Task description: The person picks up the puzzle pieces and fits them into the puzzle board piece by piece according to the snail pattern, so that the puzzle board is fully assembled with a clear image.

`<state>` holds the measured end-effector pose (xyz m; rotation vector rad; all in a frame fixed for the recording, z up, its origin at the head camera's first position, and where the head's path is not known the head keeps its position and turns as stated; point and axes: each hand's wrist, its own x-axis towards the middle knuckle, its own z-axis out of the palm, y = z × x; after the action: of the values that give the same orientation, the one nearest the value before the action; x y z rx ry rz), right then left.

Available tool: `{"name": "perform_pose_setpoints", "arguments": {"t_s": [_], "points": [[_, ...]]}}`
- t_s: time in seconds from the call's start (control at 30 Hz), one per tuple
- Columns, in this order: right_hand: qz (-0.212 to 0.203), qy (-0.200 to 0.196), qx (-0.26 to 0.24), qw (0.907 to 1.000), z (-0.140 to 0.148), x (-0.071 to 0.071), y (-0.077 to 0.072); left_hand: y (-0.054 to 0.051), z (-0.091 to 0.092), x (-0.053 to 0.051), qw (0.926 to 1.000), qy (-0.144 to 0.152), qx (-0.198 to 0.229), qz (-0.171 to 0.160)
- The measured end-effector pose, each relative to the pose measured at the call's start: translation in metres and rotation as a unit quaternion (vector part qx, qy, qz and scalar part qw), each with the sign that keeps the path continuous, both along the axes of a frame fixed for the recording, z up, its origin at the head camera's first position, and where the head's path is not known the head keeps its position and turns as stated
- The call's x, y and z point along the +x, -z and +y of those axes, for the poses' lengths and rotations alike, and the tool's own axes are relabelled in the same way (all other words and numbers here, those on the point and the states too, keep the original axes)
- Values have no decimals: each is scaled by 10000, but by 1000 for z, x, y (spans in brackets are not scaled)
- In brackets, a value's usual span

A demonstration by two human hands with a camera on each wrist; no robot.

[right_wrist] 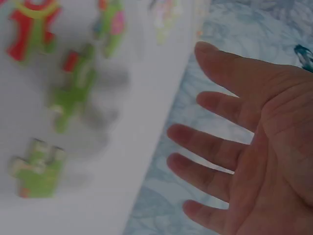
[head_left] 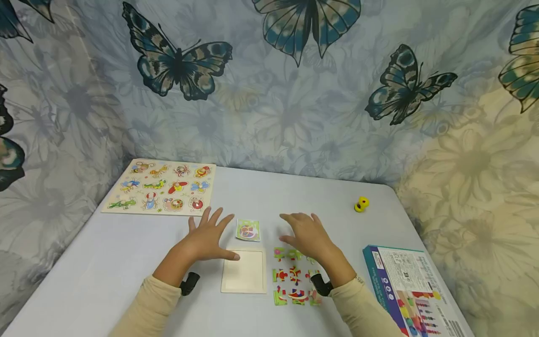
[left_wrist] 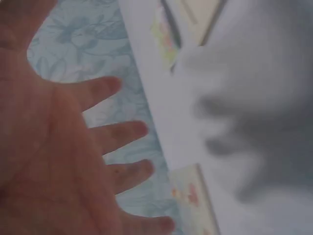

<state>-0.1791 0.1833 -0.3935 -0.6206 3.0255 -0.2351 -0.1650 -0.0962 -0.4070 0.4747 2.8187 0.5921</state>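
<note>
My left hand (head_left: 207,240) hovers with spread fingers beside a shallow wooden puzzle tray (head_left: 243,289), its thumb over the tray's upper left corner. My right hand (head_left: 309,234) is held over the table above several jigsaw pieces (head_left: 280,275), fingers apart and holding nothing. Those pieces, green and red, lie in rows to the right of the tray; the right wrist hides some. Between the hands lies a small picture card (head_left: 248,230). In the left wrist view the palm (left_wrist: 54,156) is bare; in the right wrist view green pieces (right_wrist: 41,171) lie below the fingers.
A wooden board with insect pictures (head_left: 164,187) lies at the back left. A small yellow and black toy (head_left: 361,204) stands at the back right. A flat box (head_left: 414,285) lies along the right edge. Butterfly-printed cloth (head_left: 290,117) hangs behind the white table (head_left: 290,182).
</note>
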Motion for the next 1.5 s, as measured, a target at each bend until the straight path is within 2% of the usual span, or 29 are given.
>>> {"name": "perform_pose_setpoints", "arguments": {"t_s": [0.17, 0.33, 0.57, 0.77, 0.93, 1.33, 1.5], "points": [[-251, -2, 137, 9996, 2, 0, 22, 15, -7, 9, 9969, 102, -152, -770], [-485, 17, 140, 9987, 2, 4, 34, 22, -6, 15, 9944, 115, -136, -1041], [-622, -23, 155, 9979, 1, 10, 42, 28, -6, 22, 9938, 160, -306, -1059], [-642, 10, 240, 9977, -2, 10, 45, 34, -7, 27, 9949, 122, -229, -979], [-555, 116, 333, 9978, -4, 11, 46, 38, -4, 27, 9955, 75, -247, -909], [-204, 111, 460, 9987, -9, 10, 47, 38, -5, 26, 9952, 43, -91, -972], [-167, 66, 468, 9987, -9, 9, 48, 39, -4, 25, 9948, 56, -150, -1009]]}}
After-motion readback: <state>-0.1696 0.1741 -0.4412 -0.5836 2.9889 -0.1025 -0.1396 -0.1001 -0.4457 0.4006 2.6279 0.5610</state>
